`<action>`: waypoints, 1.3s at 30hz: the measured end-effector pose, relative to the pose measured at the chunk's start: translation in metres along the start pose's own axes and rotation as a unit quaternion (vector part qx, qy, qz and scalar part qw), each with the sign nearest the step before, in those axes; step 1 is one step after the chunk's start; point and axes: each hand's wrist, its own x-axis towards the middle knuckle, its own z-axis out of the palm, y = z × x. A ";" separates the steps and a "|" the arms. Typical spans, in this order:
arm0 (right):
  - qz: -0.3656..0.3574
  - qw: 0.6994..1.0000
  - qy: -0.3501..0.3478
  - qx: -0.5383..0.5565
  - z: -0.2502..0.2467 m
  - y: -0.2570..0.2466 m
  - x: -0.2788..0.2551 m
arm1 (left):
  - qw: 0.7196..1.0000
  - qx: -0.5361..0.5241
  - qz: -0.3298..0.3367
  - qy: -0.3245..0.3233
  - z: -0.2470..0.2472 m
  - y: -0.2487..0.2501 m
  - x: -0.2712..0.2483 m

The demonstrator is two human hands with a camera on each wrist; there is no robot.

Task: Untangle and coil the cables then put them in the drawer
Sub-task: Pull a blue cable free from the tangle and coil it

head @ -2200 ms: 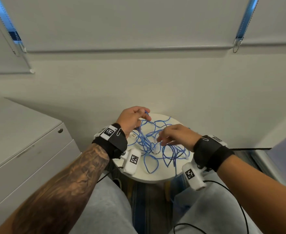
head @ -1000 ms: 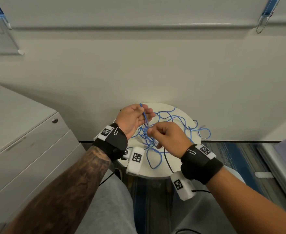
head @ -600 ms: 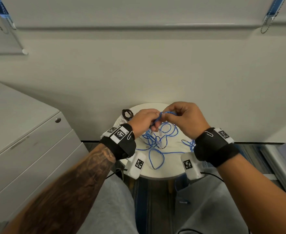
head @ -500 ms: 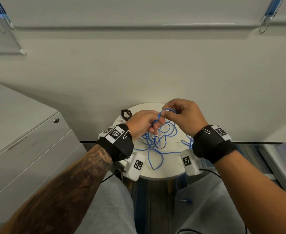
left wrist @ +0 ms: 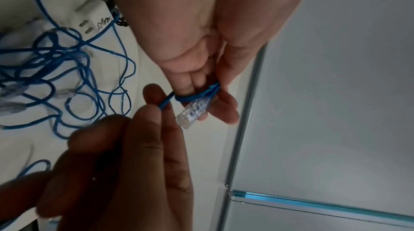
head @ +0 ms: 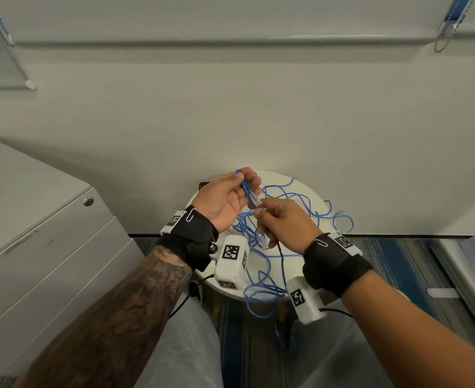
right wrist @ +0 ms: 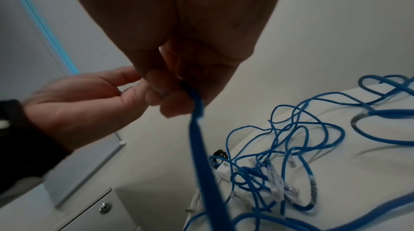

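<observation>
Two hands (left wrist: 195, 68) pinch cable (left wrist: 190, 97); wrist-only plug (left wrist: 192, 111).

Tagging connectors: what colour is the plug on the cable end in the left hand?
Clear, see-through plastic plug on a blue cable; left wrist view shows it best.

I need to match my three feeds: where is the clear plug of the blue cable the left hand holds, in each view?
Head: clear plug at centre, between left hand and right hand.
Left wrist: centre, below the left fingertips.
Right wrist: not visible, hidden behind the hands.
Shared landmark: blue cable tangle on the round table.
</observation>
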 end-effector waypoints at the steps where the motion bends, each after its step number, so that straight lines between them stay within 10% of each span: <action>1: 0.004 1.000 -0.006 0.003 -0.001 0.000 0.002 | 1.000 0.001 0.003 0.005 0.000 0.000 0.004; 19: -0.007 0.996 -0.045 -0.072 -0.015 -0.021 0.033 | 0.988 0.136 0.059 0.037 0.008 0.033 0.059; 28: -0.035 0.999 -0.005 -0.011 -0.046 -0.057 0.030 | 0.867 0.482 0.114 -0.057 0.008 0.035 0.041; 39: -0.094 0.991 0.090 0.041 -0.052 -0.039 0.037 | 0.950 0.260 -0.080 -0.156 0.026 0.033 0.010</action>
